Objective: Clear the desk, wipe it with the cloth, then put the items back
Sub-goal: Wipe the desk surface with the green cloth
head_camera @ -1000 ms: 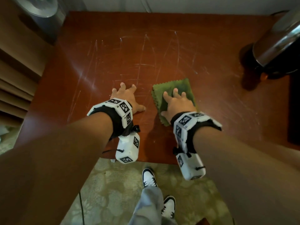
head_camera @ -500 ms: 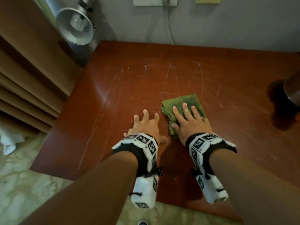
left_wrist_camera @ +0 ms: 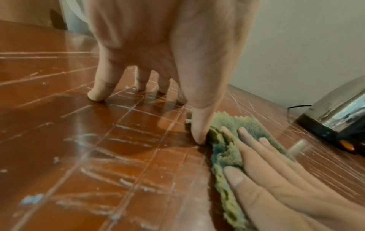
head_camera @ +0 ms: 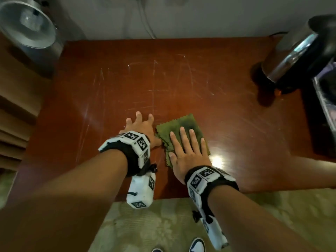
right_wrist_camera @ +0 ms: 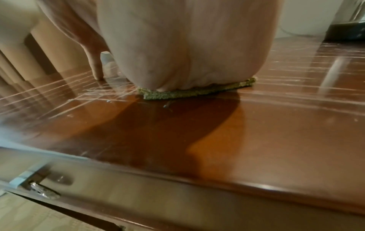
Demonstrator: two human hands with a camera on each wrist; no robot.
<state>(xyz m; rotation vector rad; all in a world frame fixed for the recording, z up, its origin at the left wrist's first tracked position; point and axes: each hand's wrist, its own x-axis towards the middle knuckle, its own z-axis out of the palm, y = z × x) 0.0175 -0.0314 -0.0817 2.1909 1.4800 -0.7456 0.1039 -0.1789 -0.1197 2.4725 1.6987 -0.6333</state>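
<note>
A green cloth (head_camera: pixel 179 124) lies folded on the scratched red-brown desk (head_camera: pixel 181 79), near its front edge. My right hand (head_camera: pixel 185 146) lies flat on the cloth with straight fingers, pressing it down; the left wrist view shows those fingers (left_wrist_camera: pixel 254 150) spread over the cloth (left_wrist_camera: pixel 227 121). My left hand (head_camera: pixel 140 124) rests on the bare wood just left of the cloth, propped on its fingertips (left_wrist_camera: pixel 96 95), its thumb touching the cloth's edge. In the right wrist view my palm covers most of the cloth (right_wrist_camera: pixel 189 93).
A steel kettle (head_camera: pixel 298 53) on a black base stands at the desk's right end, with a dark tray (head_camera: pixel 325 99) beside it. A round metal lamp shade (head_camera: pixel 27 24) sits at the back left. A drawer handle (right_wrist_camera: pixel 39 187) shows under the front edge.
The head view has shifted and tilted down. Both hands stay side by side on the desk, and the right hand has slid further onto the cloth toward the front edge.
</note>
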